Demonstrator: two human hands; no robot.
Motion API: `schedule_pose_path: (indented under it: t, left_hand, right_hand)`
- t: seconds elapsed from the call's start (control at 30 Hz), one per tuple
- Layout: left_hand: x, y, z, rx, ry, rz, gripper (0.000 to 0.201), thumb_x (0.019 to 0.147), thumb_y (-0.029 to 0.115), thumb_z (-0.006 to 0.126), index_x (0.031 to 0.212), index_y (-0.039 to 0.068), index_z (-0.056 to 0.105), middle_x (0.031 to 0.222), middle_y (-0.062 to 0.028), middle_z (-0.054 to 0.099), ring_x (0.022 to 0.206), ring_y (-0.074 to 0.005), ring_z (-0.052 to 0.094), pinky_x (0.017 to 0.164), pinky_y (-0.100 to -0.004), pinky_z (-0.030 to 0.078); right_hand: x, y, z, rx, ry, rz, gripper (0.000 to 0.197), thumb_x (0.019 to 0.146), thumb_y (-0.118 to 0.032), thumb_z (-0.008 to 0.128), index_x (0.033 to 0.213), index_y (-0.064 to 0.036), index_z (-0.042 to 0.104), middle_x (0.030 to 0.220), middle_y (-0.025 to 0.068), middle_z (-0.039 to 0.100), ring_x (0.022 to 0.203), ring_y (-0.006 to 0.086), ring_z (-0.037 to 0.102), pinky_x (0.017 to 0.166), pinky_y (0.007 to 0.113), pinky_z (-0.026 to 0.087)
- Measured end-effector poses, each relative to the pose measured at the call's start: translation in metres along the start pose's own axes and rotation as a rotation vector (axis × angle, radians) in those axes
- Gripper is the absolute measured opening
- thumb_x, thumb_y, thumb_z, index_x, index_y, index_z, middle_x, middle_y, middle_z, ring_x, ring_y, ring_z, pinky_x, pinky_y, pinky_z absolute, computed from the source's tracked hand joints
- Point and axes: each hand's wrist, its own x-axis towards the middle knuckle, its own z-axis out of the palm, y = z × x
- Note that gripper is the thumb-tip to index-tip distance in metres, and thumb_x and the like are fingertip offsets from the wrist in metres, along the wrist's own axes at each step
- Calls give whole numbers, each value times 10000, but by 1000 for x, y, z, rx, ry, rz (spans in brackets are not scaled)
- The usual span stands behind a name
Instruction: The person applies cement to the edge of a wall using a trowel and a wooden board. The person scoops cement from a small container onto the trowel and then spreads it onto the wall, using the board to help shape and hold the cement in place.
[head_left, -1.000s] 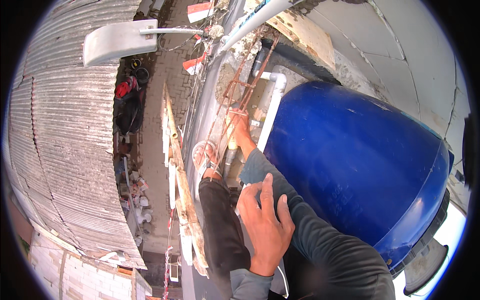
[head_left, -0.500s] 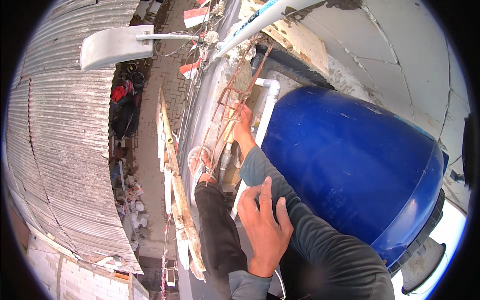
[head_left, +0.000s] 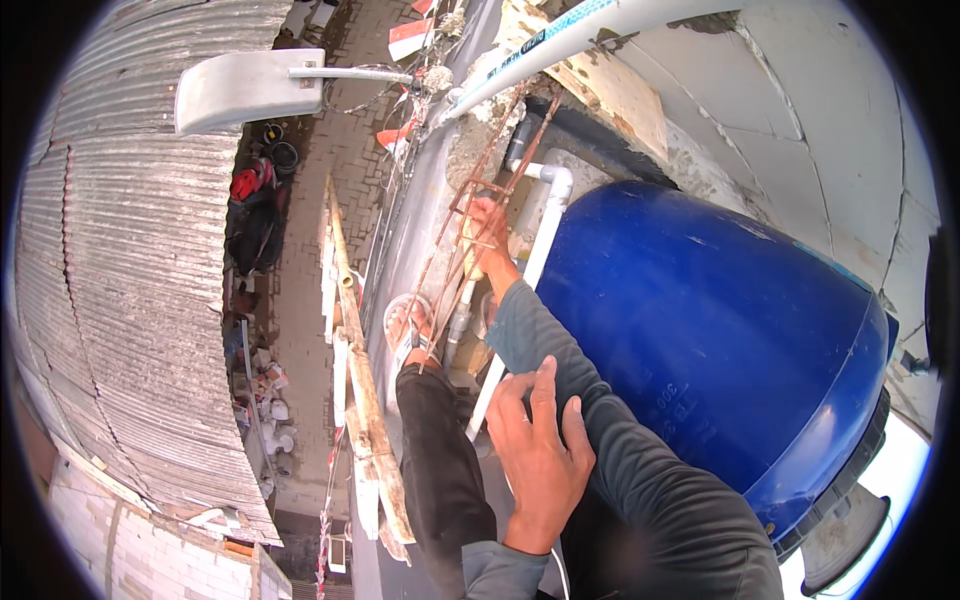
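Observation:
My right hand (head_left: pixel 490 238) reaches in behind a rusty rebar cage (head_left: pixel 468 212) that rises from the wall top. Its fingers are curled beside a yellowish piece (head_left: pixel 473 264); the bars partly cover them, and what they grip is unclear. Nearer to me, my left hand (head_left: pixel 541 455) hovers in front of the right sleeve, fingers loosely bent and thumb apart, holding nothing. A white pipe (head_left: pixel 548 225) with an elbow runs just right of my right hand. Below that hand sits a grey pipe fitting (head_left: pixel 457 325).
A large blue water tank (head_left: pixel 710 340) fills the right side. My sandalled foot (head_left: pixel 408 322) stands on the narrow ledge. To the left, bamboo and wood poles (head_left: pixel 362 420) edge a drop to a paved alley (head_left: pixel 307 200). A street lamp (head_left: pixel 250 90) and a thick white pole (head_left: pixel 545 45) are ahead.
My right hand has shifted slightly left and farther in among the rebar. The left hand stays raised in nearly the same pose. The whole view has drifted a little.

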Motion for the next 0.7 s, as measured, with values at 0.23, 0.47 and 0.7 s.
schedule_pose_path:
  t: [0.23, 0.47, 0.7]
  left_hand:
    - [2, 1, 2, 5, 20, 12, 538, 868, 38, 706, 1382, -13, 555, 1186, -181, 525, 1150, -366, 487, 1001, -489, 393]
    - [4, 7, 4, 15, 18, 14, 532, 862, 36, 708, 1371, -16, 564, 1183, -177, 526, 1152, -366, 491, 1010, -484, 393]
    - [3, 4, 3, 1, 17, 11, 538, 856, 29, 711, 1371, -17, 563, 1177, -174, 526, 1128, -361, 490, 1002, -476, 392]
  right_hand:
    - [-12, -25, -3, 352, -22, 123, 276, 935, -323, 710, 987, -77, 596, 784, 58, 634, 618, 197, 645, 517, 356, 536]
    - [-19, -19, -5, 335, 76, -19, 321, 999, -387, 652, 950, -86, 551, 778, 41, 608, 563, 156, 610, 482, 313, 505]
    - [10, -52, 1, 109, 155, -24, 328, 1000, -392, 654, 948, -82, 560, 728, 43, 613, 538, 158, 611, 440, 324, 505]
